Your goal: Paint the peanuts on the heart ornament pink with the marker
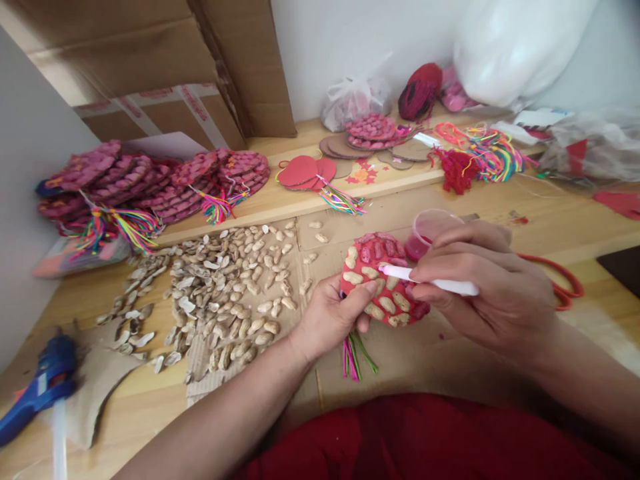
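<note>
My left hand (333, 310) grips the lower left edge of a round red disc (375, 285) covered with peanut shells, its thumb lying on the front. Shells along the disc's top and right are pink; those at the left and bottom keep their tan colour. Pink and green strings (355, 353) hang below it. Pinched in my right hand (470, 280) is a white-handled paintbrush (440, 282), its pink tip touching a shell near the disc's middle. Just behind, a clear plastic cup (435, 223) of pink paint is partly hidden by my right hand.
Loose peanut shells (240, 287) spread over cardboard at the left. A blue glue gun (47, 380) lies at the far left. Stacks of pink tasselled discs (115, 180), plain red discs (305, 173) and colourful strings (495, 153) line the back ledge. An orange-red cord (570, 293) lies at the right.
</note>
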Tool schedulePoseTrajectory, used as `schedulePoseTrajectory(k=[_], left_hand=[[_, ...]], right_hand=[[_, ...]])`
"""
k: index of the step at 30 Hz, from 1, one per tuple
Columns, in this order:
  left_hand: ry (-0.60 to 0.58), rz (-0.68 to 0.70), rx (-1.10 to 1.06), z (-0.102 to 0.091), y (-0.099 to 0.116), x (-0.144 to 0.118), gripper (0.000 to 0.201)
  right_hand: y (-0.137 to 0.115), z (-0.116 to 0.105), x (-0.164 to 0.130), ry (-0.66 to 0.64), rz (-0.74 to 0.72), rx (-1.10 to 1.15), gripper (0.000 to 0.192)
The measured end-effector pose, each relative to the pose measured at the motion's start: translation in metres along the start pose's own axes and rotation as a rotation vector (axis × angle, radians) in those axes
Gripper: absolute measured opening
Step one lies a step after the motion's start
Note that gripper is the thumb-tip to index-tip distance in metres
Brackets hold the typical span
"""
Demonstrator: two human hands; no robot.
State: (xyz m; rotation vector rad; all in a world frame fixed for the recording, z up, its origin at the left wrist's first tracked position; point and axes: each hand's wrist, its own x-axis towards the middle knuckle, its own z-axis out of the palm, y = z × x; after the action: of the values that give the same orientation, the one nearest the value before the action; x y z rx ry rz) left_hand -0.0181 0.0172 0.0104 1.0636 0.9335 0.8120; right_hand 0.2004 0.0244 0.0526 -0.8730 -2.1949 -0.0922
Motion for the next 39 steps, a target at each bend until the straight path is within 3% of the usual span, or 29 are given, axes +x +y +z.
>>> schedulePoseTrajectory(k=[13, 39], left_hand=[[-0.011, 0.024, 0.056, 0.0009, 0.0033, 0.0001, 0.042], [-0.015, 0.047, 0.056, -0.0001, 0.0012, 0.0005, 0.04]], right_hand=[[-0.0004, 0.0001, 0.0009, -0.048, -0.062, 0.004, 0.022], [-0.0043, -0.005, 0.0059, -0.039, -0.074, -0.02, 0.012]])
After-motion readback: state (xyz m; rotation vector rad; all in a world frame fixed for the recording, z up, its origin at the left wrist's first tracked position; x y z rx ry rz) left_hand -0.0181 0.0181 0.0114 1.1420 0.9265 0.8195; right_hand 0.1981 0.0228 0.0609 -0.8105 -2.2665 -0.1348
